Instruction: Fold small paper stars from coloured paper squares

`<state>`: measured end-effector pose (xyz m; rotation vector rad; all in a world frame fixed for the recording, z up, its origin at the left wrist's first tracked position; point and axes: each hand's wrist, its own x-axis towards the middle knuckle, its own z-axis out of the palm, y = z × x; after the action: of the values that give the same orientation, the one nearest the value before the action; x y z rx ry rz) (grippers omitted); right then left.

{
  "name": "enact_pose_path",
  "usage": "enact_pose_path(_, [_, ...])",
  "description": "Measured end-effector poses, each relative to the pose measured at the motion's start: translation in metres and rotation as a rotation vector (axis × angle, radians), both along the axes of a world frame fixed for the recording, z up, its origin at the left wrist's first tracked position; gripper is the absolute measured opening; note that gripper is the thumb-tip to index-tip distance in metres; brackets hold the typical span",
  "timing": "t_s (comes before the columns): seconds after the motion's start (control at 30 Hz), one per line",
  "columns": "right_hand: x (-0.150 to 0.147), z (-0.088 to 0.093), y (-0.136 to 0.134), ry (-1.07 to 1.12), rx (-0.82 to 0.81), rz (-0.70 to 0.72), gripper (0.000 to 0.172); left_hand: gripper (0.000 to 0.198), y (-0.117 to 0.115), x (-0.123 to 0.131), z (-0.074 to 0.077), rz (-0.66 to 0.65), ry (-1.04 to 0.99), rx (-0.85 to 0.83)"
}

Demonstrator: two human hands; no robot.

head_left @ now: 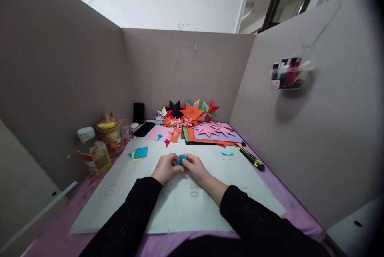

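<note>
Between my two hands, just over the middle of the white sheet, is a small piece of blue paper (181,160). My left hand (167,168) pinches its left side, and my right hand (194,166) grips its right side. The fingers cover much of the paper, so its folds are hard to make out. To the left lie blue and yellow paper squares (141,152), overlapping. A folded light-green paper piece (227,153) rests to the right of my hands. Beyond them are a small red folded piece (167,143) and a small blue one (159,137).
Folded paper stars (192,112) stand along the back, with pink stars (207,129) on stacked coloured sheets (192,139). A yellow-black utility knife (250,158) lies right. Jars (109,136), a bottle (97,155) and a phone (144,129) sit left. Grey partitions (180,65) enclose the table.
</note>
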<state>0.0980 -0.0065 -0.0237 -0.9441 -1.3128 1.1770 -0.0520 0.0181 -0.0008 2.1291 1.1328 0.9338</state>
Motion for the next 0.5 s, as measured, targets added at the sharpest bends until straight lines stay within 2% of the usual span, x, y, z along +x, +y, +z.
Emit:
enact_pose_path(0.1, [0.0001,0.0000,0.0000,-0.020,0.016,-0.005,0.022,0.023,0.0014,0.0001,-0.0008,0.013,0.019,0.002])
enact_pose_path(0.23, [0.0031,-0.0026,0.0040,0.032,-0.020,-0.086,0.022,0.026,0.0047,-0.0004,0.0007,0.043,-0.067,-0.042])
enact_pose_path(0.4, [0.0058,-0.0045,0.0058,0.039,-0.009,-0.124,0.034,0.026,0.0048,0.0008,0.0015,-0.043,-0.311,-0.372])
enact_pose_path(0.5, [0.0074,-0.0042,0.0034,-0.074,0.112,-0.143,0.027,0.028,0.0038,0.0021,0.0006,-0.047,-0.420,-0.480])
